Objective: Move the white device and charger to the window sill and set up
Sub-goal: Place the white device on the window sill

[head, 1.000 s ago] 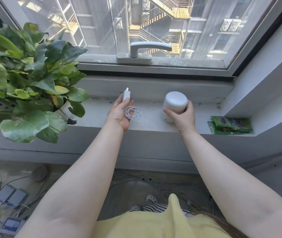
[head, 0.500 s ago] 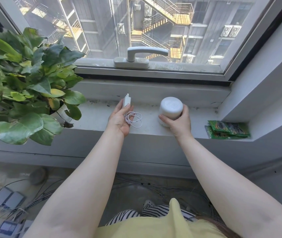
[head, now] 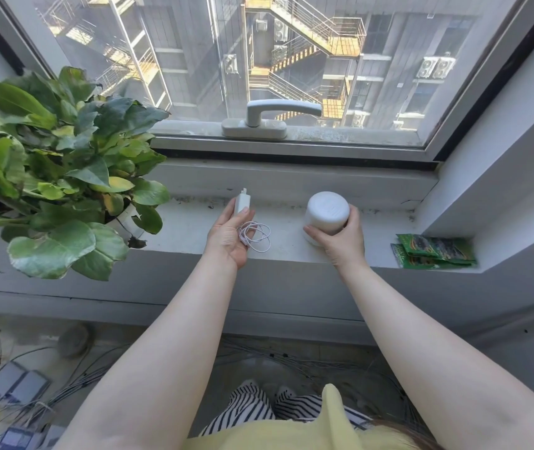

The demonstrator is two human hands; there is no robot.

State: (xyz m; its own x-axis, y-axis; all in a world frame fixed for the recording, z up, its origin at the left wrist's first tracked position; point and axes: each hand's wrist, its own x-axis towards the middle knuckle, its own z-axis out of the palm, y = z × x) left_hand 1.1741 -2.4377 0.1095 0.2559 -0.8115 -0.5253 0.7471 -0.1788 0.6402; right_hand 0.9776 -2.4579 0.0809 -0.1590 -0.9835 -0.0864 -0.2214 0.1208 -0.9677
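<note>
A white cylindrical device (head: 326, 213) stands upright on the grey window sill (head: 187, 225), right of centre. My right hand (head: 340, 240) wraps around its near side. To its left, my left hand (head: 229, 237) lies palm up at the sill, holding a small white charger (head: 242, 203) between thumb and fingers. The charger's thin white cable (head: 257, 237) hangs in loose coils beside my palm, over the sill.
A leafy potted plant (head: 54, 177) fills the sill's left end. Green packets (head: 434, 250) lie at its right end, by the wall. The window handle (head: 259, 120) sits behind. Cables and devices (head: 15, 389) lie on the floor below.
Both hands have sunk slightly toward the sill with their objects. The view has tilted a little, so the window shows more.
</note>
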